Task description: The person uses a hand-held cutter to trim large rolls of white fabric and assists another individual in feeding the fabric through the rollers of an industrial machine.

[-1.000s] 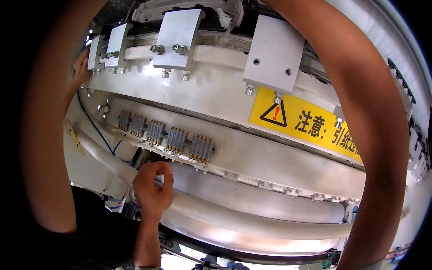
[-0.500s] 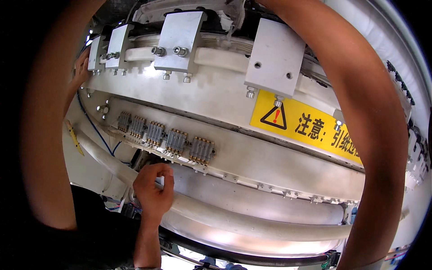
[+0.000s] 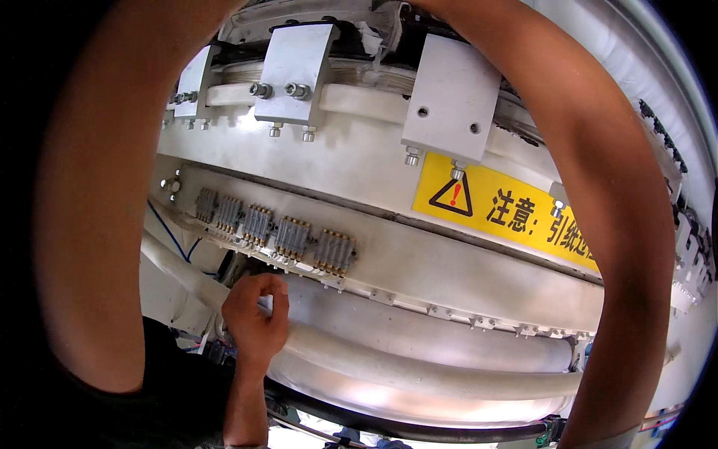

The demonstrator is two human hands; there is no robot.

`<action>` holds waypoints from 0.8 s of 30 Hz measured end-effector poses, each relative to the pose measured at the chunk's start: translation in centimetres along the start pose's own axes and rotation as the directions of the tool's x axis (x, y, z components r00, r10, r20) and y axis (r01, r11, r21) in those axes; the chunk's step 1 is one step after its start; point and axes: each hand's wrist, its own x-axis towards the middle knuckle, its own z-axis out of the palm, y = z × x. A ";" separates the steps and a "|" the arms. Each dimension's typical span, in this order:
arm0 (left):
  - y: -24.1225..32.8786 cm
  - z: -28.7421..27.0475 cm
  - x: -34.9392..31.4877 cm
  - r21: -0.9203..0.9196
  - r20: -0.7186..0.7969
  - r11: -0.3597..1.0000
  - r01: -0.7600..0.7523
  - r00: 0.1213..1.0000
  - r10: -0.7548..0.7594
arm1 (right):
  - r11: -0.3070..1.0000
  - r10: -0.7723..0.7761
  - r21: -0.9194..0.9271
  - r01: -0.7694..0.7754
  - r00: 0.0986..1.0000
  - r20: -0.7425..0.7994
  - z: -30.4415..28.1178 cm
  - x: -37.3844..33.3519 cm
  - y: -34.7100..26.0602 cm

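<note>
My left hand (image 3: 250, 318) is closed, its back toward me and its fingers curled. It lies over the thick pale pipe (image 3: 419, 378); a gap shows inside the bent thumb and finger, but anything within the palm is hidden. From the lower right my right forearm (image 3: 636, 247) arches up across the view, and its hand is beyond the upper edge. Below that edge, between the raised arms, a metal clamp block (image 3: 452, 97) with two holes sits on the machine beam. Another clamp block (image 3: 295, 75) has two bolts sticking out of its face.
A co-worker's bare arm (image 3: 97, 209) rises at left from a black sleeve (image 3: 179, 396), its hand out of view. Rows of brass-ended fittings (image 3: 292, 237) line the lower beam. A yellow warning label (image 3: 479, 202) and a large roller (image 3: 426, 329) stand behind the arms.
The co-worker's arm has moved right, covering the leftmost clamp block and a hand seen beside it earlier. My left hand stays on the pipe; my right arm has barely shifted.
</note>
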 end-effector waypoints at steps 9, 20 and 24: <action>-0.5 0.3 -0.3 0.003 -0.046 0.999 0.032 0.998 -0.031 | 0.956 -0.159 -0.237 0.174 0.984 0.080 0.5 0.3 0.8; -0.2 0.4 -0.2 0.002 -0.052 0.999 0.045 0.998 -0.044 | 0.920 -0.263 -0.302 0.249 0.965 -0.006 0.7 0.5 1.1; -0.4 0.3 -0.4 0.001 -0.069 0.998 0.060 0.996 -0.060 | 0.908 -0.253 -0.320 0.271 0.963 0.095 0.6 0.6 0.6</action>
